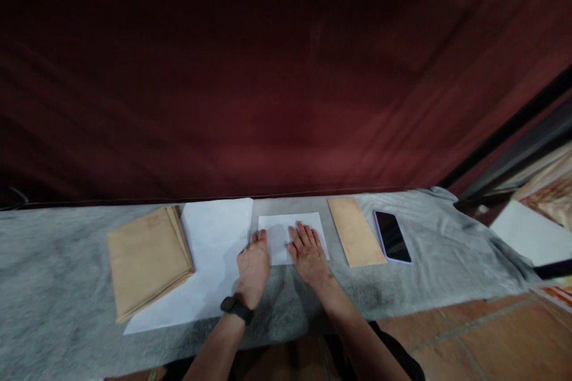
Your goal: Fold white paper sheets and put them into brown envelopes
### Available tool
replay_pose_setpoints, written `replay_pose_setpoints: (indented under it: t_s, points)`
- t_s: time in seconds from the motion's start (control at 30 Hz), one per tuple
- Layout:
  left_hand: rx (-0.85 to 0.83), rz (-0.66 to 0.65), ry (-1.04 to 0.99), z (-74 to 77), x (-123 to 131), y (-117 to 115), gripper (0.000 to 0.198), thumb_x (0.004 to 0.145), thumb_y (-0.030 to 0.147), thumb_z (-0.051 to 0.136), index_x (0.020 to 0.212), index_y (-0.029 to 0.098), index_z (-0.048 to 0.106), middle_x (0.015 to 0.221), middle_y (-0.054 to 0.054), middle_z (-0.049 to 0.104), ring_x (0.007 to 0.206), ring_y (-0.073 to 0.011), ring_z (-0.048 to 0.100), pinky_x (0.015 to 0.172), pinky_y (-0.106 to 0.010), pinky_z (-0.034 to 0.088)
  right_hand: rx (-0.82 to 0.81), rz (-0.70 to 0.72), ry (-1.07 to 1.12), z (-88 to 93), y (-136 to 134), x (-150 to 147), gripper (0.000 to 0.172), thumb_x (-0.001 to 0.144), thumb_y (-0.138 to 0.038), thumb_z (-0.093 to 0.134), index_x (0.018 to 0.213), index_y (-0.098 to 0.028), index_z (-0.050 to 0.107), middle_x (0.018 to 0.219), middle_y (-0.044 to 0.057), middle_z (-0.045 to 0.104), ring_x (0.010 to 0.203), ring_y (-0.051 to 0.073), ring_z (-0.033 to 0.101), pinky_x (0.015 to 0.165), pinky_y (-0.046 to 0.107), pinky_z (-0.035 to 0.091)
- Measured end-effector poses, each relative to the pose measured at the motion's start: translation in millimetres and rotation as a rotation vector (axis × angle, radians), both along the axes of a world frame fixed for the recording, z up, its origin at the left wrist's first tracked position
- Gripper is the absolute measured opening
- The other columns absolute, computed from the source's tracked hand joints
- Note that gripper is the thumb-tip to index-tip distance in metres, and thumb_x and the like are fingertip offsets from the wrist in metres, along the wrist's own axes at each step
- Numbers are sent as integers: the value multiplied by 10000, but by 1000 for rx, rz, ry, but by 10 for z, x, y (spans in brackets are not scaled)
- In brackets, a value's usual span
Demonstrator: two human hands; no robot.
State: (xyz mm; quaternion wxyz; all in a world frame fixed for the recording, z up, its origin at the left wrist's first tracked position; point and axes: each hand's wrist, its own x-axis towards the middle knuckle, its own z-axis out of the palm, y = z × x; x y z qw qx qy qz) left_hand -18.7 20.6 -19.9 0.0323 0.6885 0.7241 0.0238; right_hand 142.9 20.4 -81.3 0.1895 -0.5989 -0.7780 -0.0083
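A small white sheet of paper (279,241), seemingly folded, lies in front of me on the grey cloth. At its left edge is my left hand (254,265), fingers curled, with thumb and forefinger closed on the paper's side. My right hand (308,254) rests flat on the right half of the paper, fingers spread. To the left of my left hand lie larger white sheets (214,250), partly under a stack of brown envelopes (149,256). A single brown envelope (356,232) lies to the right of my right hand.
A phone (392,237) with a pale purple case lies right of the single envelope. Grey cloth (451,250) covers the narrow table. A dark red curtain (277,101) hangs behind it. Tiled floor (491,339) shows at lower right.
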Motion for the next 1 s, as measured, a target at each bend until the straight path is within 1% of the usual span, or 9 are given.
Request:
replay_pose_setpoints:
  t_s: [0.13,0.23,0.3,0.37,0.47,0.63,0.8,0.93,1.0]
  points:
    - [185,-22,33,-38,66,-3,432,933,79,320,1263,107,598,1141,-189,646,1055,-281,638,921,-410,493,1,-3,-15,1,1,-6,500,1038,-385,398,1510,-222,412,1583,102,369,1457,278,340,1176,481,274]
    - [286,-183,-71,-182,187,18,439,981,203,343,1357,121,553,1371,-178,569,1283,-297,518,1060,-448,427,-9,2,-29,-13,2,-7,503,1034,-351,395,1519,-216,396,1590,98,354,1461,281,332,1180,477,266]
    - [287,-294,-155,-311,271,39,475,998,300,361,1425,145,500,1503,-139,481,1413,-288,401,1149,-473,349,-16,9,-41,-30,4,-3,507,1026,-290,391,1527,-215,379,1599,90,336,1468,278,319,1185,474,257]
    - [242,-327,-190,-422,333,57,513,1003,344,354,1459,136,466,1552,-134,430,1466,-280,331,1201,-494,271,-23,5,-46,-43,7,5,517,1015,-230,380,1532,-219,369,1602,80,331,1471,270,314,1187,470,254]
    - [183,-295,-177,-508,366,67,550,1006,353,332,1482,95,431,1575,-160,380,1488,-276,293,1226,-496,219,-25,-22,-36,-44,12,20,518,1012,-219,376,1530,-224,374,1595,73,349,1468,258,321,1188,460,257]
    - [209,-209,-139,-513,318,47,567,1001,324,336,1510,78,376,1603,-167,303,1507,-271,237,1234,-483,197,11,-112,-17,-34,36,72,492,1033,-300,372,1514,-201,407,1575,103,379,1447,264,361,1173,453,287]
    - [260,-147,-122,-574,220,59,582,996,322,347,1497,29,377,1577,-211,334,1492,-286,274,1213,-483,260,93,-185,-44,-126,77,198,515,1047,-325,349,1511,-108,394,1552,173,394,1426,287,394,1153,464,316]
    - [305,-141,-84,-642,162,74,594,998,344,329,1466,-13,409,1552,-227,377,1474,-298,315,1199,-467,296,130,-228,-52,-224,84,310,514,1048,-292,319,1484,-39,418,1523,200,431,1405,290,425,1148,454,328]
    - [325,-143,-69,-651,155,70,598,998,346,325,1465,-17,409,1550,-230,381,1475,-299,312,1197,-467,300,139,-251,-31,-225,88,335,511,1045,-278,314,1474,-25,428,1509,211,446,1401,290,431,1141,457,339]
